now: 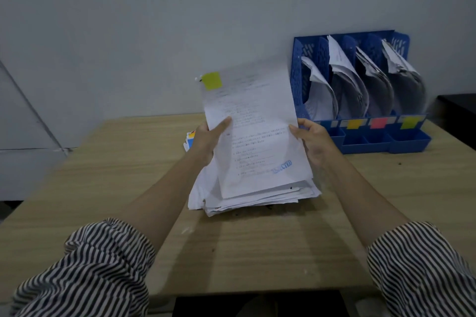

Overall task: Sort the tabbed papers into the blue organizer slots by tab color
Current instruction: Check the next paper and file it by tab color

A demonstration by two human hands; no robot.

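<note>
A: Can you read the printed white sheet (253,121)?
B: No, its text is blurred.
A: And the leftmost slot label on the blue plastic organizer (360,136)?
B: The right hand (313,140) hides it. The striped sleeves (85,273) are cropped.

A printed sheet (253,131) with a yellow-green tab (212,81) at its far left corner is raised at a tilt, its near edge touching a loose, uneven stack of white papers (253,197) lying on the worktop. A blue stamp marks the sheet's near right area. Far right stands the blue organizer (313,45), upright, with four slots, each holding curled papers. Its front edge carries color labels: yellow (354,124), pink (378,123) and yellow-green (410,122); the leftmost label is hidden.
</note>
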